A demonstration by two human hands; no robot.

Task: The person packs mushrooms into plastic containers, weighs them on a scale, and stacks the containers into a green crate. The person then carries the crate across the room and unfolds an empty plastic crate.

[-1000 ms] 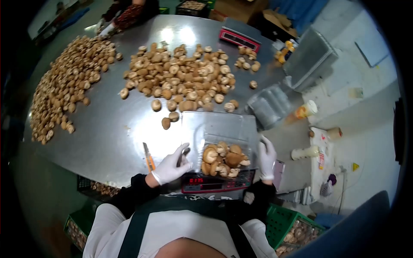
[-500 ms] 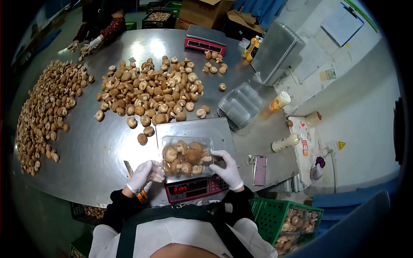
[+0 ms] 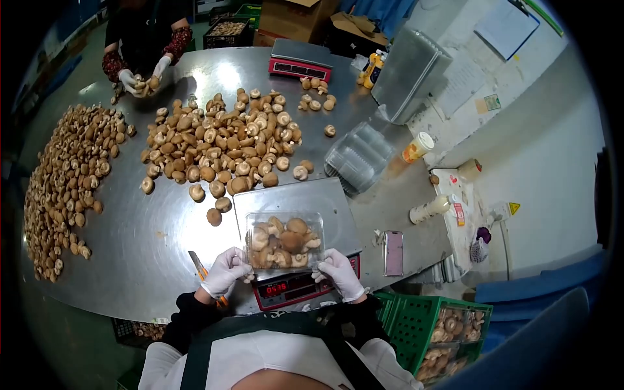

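Pressing harder w/ one hand than the other could, I'd guess, tilt the tub & shift the shrooms inside, any hand wt. on it could skew the scale, and the knife, partly hidden by L hand, might nick it if it swings left. L hand's at the tub's near-left corner, R hand at near-right, wrists angled in from the near side, fingers curled & seemingly pinching the rim, approx. level; tub's over the pan, can't tell if resting.

1 pink phone — 1 clipboard
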